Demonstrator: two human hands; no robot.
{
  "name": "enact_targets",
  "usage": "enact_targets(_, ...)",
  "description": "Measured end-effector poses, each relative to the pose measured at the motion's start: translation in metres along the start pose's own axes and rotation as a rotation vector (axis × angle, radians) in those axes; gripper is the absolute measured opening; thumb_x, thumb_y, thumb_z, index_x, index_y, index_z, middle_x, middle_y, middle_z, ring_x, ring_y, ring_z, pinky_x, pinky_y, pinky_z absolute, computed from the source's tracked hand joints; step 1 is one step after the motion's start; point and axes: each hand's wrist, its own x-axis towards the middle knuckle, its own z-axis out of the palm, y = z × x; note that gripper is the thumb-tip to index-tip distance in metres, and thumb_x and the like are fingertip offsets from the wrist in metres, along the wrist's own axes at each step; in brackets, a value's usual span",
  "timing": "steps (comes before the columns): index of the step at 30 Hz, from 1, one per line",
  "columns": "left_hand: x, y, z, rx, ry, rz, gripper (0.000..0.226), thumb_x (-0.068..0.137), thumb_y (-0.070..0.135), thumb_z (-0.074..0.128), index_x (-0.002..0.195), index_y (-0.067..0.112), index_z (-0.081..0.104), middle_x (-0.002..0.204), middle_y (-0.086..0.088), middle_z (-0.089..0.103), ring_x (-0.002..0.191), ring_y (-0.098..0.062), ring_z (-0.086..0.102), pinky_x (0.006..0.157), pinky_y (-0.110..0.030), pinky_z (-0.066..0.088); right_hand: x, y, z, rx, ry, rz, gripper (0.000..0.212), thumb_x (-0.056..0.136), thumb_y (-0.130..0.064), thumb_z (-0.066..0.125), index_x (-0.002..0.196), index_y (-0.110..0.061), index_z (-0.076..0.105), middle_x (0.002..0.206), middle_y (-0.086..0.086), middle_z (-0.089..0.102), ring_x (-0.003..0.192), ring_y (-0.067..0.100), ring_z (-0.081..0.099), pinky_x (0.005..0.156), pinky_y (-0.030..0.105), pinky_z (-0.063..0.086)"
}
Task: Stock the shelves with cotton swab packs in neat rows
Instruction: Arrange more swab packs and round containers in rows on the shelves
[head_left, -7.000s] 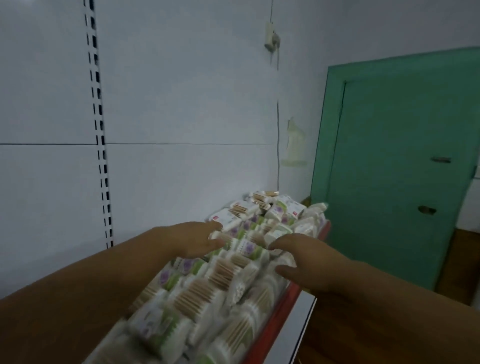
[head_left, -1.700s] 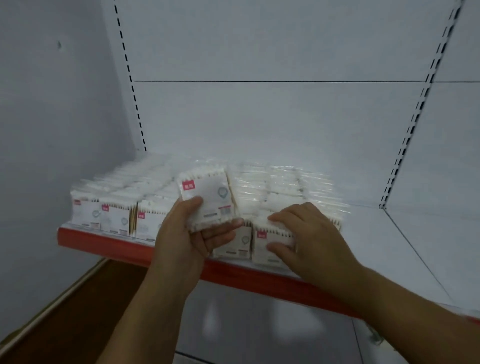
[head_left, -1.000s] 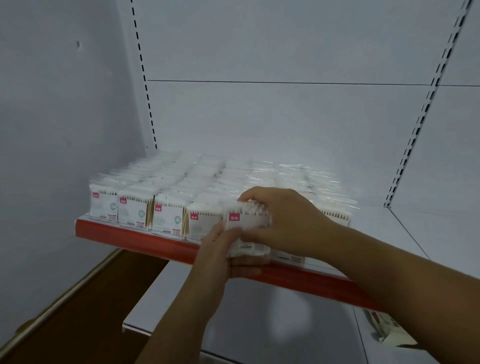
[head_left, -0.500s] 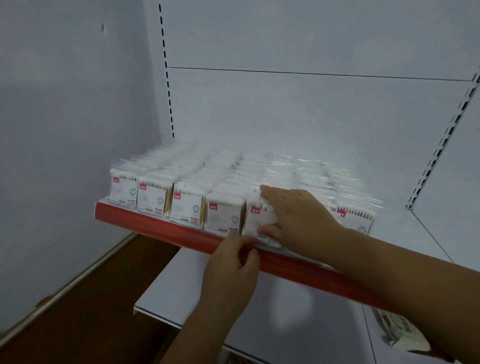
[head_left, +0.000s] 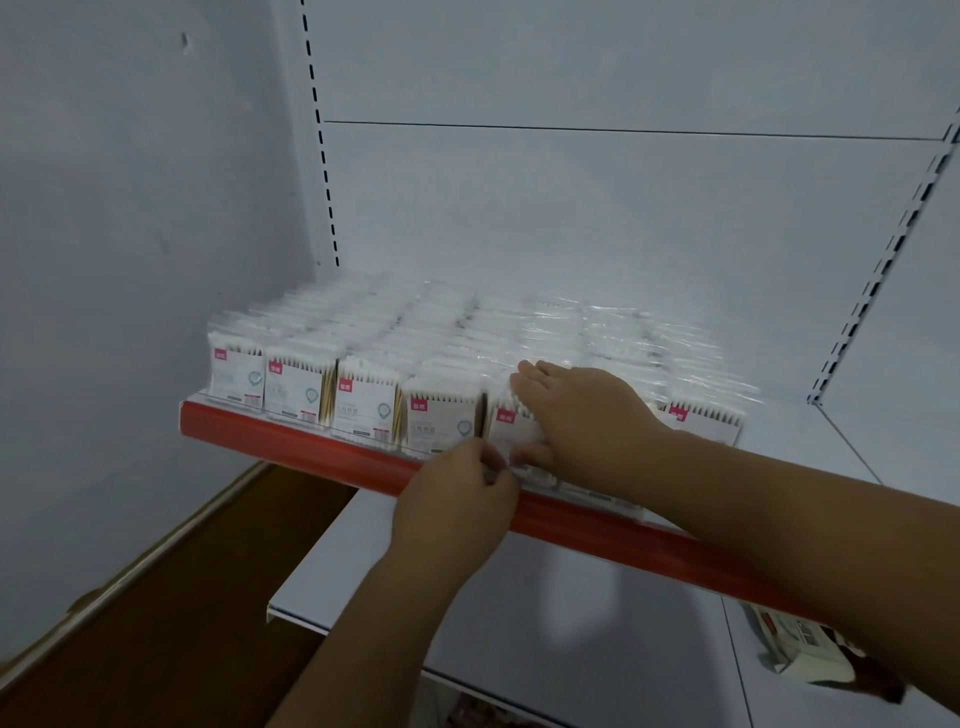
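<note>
Several rows of clear cotton swab packs (head_left: 363, 410) with red labels stand upright on a white shelf with a red front edge (head_left: 291, 436). In the front row, fifth from the left, is one cotton swab pack (head_left: 505, 423). My right hand (head_left: 582, 410) lies over its top with the thumb against its front, gripping it. My left hand (head_left: 457, 499) is below, fingers curled, pinching the pack's lower left corner at the shelf edge. Another pack (head_left: 706, 421) stands to the right of my right hand.
Bare white shelf surface (head_left: 789, 441) lies right of the packs. A lower white shelf (head_left: 571, 603) juts out beneath, with a loose packet (head_left: 800, 649) at its right. Slotted uprights (head_left: 322, 156) run up the back panel. Brown floor (head_left: 182, 597) lies lower left.
My left hand carried a pack to the front row, handed it to my right, which set it in the fifth row; the left dropped to the pack's lower edge. The view shifted right.
</note>
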Motion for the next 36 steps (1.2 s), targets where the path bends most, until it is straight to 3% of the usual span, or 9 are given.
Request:
enact_targets(4, -0.002, 0.005, -0.016, -0.071, 0.229, 0.163, 0.01, 0.089, 0.024, 0.056, 0.081, 0.031, 0.054, 0.06, 0.01, 0.054, 0.06, 0.0, 0.054, 0.051, -0.012, 0.033, -0.005, 0.0, 0.005, -0.011, -0.021, -0.022, 0.083, 0.094, -0.054, 0.045, 0.152, -0.009, 0.007, 0.16, 0.009, 0.009, 0.147, 0.021, 0.012, 0.118, 0.036, 0.016)
enact_targets(7, 0.003, 0.014, -0.019, -0.017, 0.293, 0.289, 0.012, 0.088, 0.015, 0.057, 0.082, 0.026, 0.058, 0.073, 0.015, 0.054, 0.07, -0.005, 0.052, 0.064, -0.019, 0.039, -0.006, 0.004, 0.001, 0.13, -0.102, -0.033, 0.084, 0.096, -0.057, 0.034, 0.151, -0.008, -0.004, 0.161, 0.009, 0.001, 0.147, 0.02, 0.004, 0.119, 0.035, 0.007)
enact_targets(10, 0.016, 0.025, -0.019, 0.087, 0.297, 0.416, 0.012, 0.089, 0.017, 0.053, 0.09, 0.016, 0.064, 0.087, 0.01, 0.053, 0.084, -0.006, 0.044, 0.076, -0.022, 0.034, -0.006, 0.032, -0.014, 0.411, -0.05, 0.061, 0.075, 0.096, -0.055, 0.033, 0.153, -0.018, 0.001, 0.161, -0.001, 0.007, 0.146, 0.013, 0.008, 0.112, 0.021, 0.002)
enact_targets(14, 0.073, 0.071, -0.024, 0.185, 0.08, 0.609, 0.031, 0.094, 0.029, 0.048, 0.12, 0.016, 0.06, 0.123, 0.0, 0.059, 0.117, -0.014, 0.047, 0.093, -0.021, 0.03, -0.021, 0.102, -0.022, 0.233, 0.047, 0.149, 0.069, 0.096, -0.056, 0.028, 0.153, -0.025, 0.005, 0.161, -0.004, 0.004, 0.146, 0.009, 0.001, 0.109, 0.018, -0.001)
enact_targets(16, 0.116, 0.111, -0.021, 0.387, -0.202, 0.588, 0.046, 0.1, 0.039, 0.04, 0.142, 0.02, 0.042, 0.15, 0.0, 0.039, 0.143, -0.016, 0.024, 0.112, -0.031, 0.022, -0.035, 0.138, -0.022, 0.029, -0.083, 0.228, 0.07, 0.097, -0.057, 0.025, 0.153, -0.021, 0.003, 0.161, 0.003, 0.0, 0.147, 0.018, -0.002, 0.116, 0.028, -0.001)
enact_targets(18, 0.148, 0.148, -0.016, 0.598, -0.392, 0.513, 0.056, 0.102, 0.047, 0.03, 0.151, 0.02, 0.025, 0.161, 0.0, 0.017, 0.149, -0.016, 0.003, 0.119, -0.04, 0.01, -0.053, 0.164, -0.022, -0.09, -0.19, 0.33, 0.072, 0.097, -0.059, 0.023, 0.153, -0.019, 0.003, 0.16, 0.009, -0.002, 0.148, 0.025, -0.003, 0.118, 0.036, 0.001)
enact_targets(21, 0.172, 0.188, 0.001, 0.609, -0.406, 0.484, 0.061, 0.101, 0.051, 0.023, 0.153, 0.019, 0.018, 0.162, -0.001, 0.01, 0.149, -0.018, -0.001, 0.12, -0.043, 0.007, -0.089, 0.189, -0.027, -0.06, -0.172, 0.397, 0.072, 0.096, -0.06, 0.025, 0.153, -0.02, 0.006, 0.16, 0.01, -0.001, 0.148, 0.025, -0.002, 0.118, 0.038, 0.0)
enact_targets(27, 0.142, 0.256, 0.074, 0.741, -0.446, 0.625, 0.063, 0.101, 0.053, 0.021, 0.154, 0.021, 0.013, 0.163, 0.0, 0.004, 0.149, -0.017, -0.003, 0.12, -0.046, 0.005, -0.213, 0.236, -0.043, -0.102, -0.201, 0.485, 0.068, 0.097, -0.059, 0.027, 0.153, -0.024, 0.01, 0.161, 0.007, -0.001, 0.148, 0.022, -0.003, 0.118, 0.039, 0.0)
enact_targets(36, 0.002, 0.441, 0.252, 0.585, -0.595, 0.895, 0.06, 0.101, 0.052, 0.022, 0.154, 0.025, 0.01, 0.163, 0.003, 0.004, 0.149, -0.014, -0.003, 0.12, -0.039, 0.006, -0.485, 0.32, -0.072, -0.07, -0.318, 0.868, 0.068, 0.095, -0.059, 0.034, 0.152, -0.026, 0.015, 0.16, 0.004, 0.008, 0.147, 0.02, 0.007, 0.117, 0.042, 0.015)
